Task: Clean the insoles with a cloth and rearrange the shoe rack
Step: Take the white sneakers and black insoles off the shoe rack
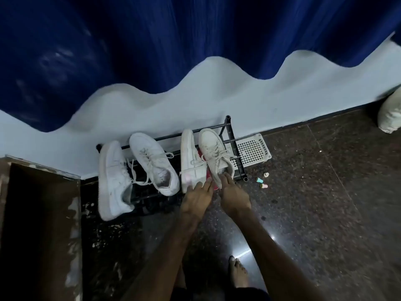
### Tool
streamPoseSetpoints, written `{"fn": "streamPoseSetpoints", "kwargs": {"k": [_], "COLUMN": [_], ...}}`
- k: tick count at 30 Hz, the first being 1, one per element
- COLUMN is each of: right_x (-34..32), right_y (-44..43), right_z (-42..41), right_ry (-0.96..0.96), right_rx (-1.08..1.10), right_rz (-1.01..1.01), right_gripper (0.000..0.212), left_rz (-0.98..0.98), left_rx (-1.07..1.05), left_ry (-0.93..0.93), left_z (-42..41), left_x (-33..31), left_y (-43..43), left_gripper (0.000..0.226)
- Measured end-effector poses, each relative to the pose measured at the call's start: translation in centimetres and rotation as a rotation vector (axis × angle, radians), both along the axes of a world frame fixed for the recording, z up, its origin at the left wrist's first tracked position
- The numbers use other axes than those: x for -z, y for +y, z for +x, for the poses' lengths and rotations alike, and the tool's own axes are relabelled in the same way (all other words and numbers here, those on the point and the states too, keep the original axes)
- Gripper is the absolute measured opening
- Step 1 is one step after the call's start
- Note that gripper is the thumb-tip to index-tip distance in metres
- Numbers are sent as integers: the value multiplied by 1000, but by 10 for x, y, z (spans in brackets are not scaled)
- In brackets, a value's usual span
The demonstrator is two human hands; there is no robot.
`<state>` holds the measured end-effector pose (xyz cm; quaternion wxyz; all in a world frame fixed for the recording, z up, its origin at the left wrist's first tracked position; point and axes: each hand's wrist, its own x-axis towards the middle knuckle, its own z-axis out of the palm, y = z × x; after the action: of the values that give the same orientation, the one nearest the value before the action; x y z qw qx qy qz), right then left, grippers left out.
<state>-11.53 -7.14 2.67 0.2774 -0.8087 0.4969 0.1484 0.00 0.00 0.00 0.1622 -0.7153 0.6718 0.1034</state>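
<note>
While left hand (198, 197) rests flat on 1 sneaker (191, 161), right grip (233, 195) pinches the beige sneaker (214, 153).

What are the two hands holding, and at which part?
The right hand touches the heel opening of the beige laced sneaker; the left hand rests on the white sneaker heel. A firm grip cannot be told.

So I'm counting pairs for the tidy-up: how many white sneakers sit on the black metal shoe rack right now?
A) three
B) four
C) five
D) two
B: four white sneakers lie across the black metal shoe rack, two at its left end, and two at its right end where the left hand and right hand reach.
</note>
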Motion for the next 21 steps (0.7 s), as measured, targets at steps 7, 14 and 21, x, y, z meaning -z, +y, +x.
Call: {"fn": "streamPoseSetpoints", "kwargs": {"k": [7, 14, 21], "right_x": [44, 10, -62], "right_y": [-28, -32, 20], "right_z": [5, -8, -26], "right_ry": [80, 73, -39], "right_rx": [-158, -220, -247], "right_rz": [-163, -253, -343], "right_gripper": [48, 35, 37], "left_rz": [-3, -124, -238], "left_rx": [68, -87, -276], "left_ry": [-192, -137, 84], "left_z": [5, 10, -8], "left_x": [56, 14, -76], "left_y": [-22, -30, 31], "left_gripper": [20, 23, 44]}}
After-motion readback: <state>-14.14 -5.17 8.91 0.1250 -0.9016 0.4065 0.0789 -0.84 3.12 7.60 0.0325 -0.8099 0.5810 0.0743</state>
